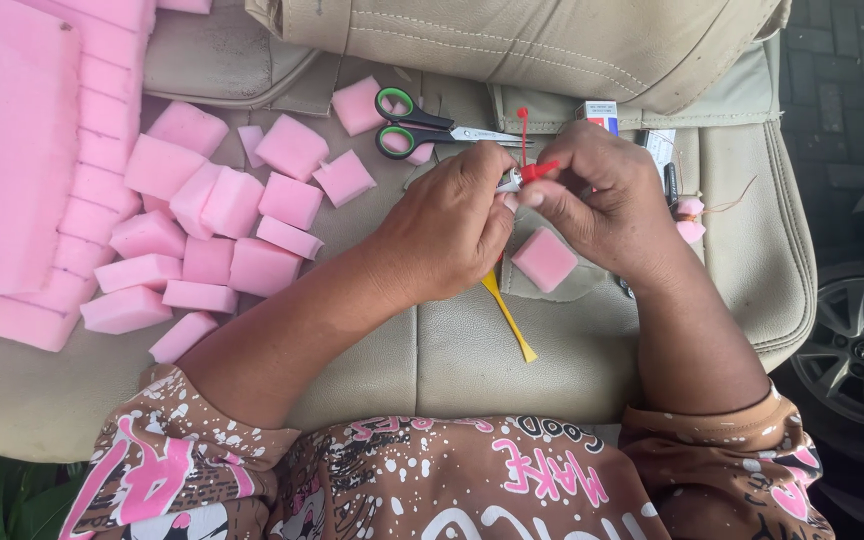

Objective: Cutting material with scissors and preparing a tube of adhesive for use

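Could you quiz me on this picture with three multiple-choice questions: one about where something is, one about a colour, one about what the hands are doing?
1. Where do the steel scissors with green-and-black handles lie?
A. Beyond the hands, on the beige seat cushion
B. On the person's lap
C. On the paving

2. What colour are the cut foam blocks?
A. Blue
B. Pink
C. White

3. What are the left hand and right hand doing?
A. Resting flat and apart
B. Holding the scissors
C. Pinching a thin red plastic strip between them

Answers: 1 A, the scissors sit past the fingers on the cushion; 2 B, every block is pink; 3 C, both sets of fingertips meet on the red strip.
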